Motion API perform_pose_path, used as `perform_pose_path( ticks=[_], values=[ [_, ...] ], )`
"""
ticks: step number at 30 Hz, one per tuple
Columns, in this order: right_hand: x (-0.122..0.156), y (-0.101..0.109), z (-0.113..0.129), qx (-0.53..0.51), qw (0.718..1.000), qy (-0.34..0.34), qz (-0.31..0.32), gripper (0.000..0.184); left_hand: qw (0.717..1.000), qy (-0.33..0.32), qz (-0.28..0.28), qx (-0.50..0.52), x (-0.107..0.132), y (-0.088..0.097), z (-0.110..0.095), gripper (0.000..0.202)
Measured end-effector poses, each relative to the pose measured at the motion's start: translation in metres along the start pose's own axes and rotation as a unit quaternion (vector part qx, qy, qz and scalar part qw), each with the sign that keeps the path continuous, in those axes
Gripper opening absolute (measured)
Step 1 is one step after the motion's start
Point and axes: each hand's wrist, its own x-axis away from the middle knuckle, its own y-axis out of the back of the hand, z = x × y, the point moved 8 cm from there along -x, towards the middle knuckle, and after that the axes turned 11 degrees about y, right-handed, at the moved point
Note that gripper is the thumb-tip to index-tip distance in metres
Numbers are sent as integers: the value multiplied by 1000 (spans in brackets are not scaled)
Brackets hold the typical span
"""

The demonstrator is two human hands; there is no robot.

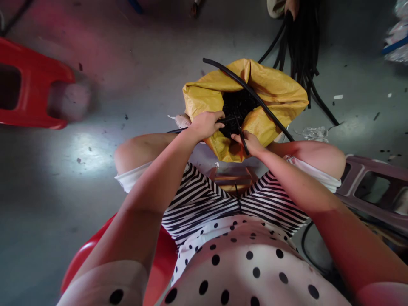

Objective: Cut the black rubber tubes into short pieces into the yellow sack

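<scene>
Over the mouth of a yellow woven sack [277,91], my left hand [207,124] pinches a short length of black tube [227,120]. My right hand [250,143] is closed around black-handled scissors [244,142], whose narrow blades point up across the tube. Part of the grip is hidden by the fingers. Inside the sack lies a heap of small black pieces [237,100], too dark to tell apart. A long black tube [251,91] rests across the sack from its upper left to its lower right, touched by neither hand.
A red plastic stool [35,83] stands at the left. At the upper right another person's hand [292,7] is by a bundle of long black tubes [302,42]. A greyish stool [376,182] is at my right. Clear plastic wrap [314,134] and scraps lie on the floor.
</scene>
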Motion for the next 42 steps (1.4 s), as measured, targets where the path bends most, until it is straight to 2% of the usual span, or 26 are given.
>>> perform_pose_path(
  ticks=[11,21,28,36,42],
  values=[
    [-1,-2,2,-8,1000,3,20,63,1000,6,-6,-10,2,0,-1,42],
    [2,-5,7,-29,999,33,-17,84,1000,24,12,-13,1,-1,1,47],
    [0,4,2,-27,998,39,-51,84,999,26,16,-17,0,5,7,45],
    [10,-8,3,-58,997,-9,42,73,995,87,-14,-48,7,21,4,44],
    [9,-9,9,-54,997,-6,57,73,998,38,-16,-51,7,12,-6,42]
  ],
)
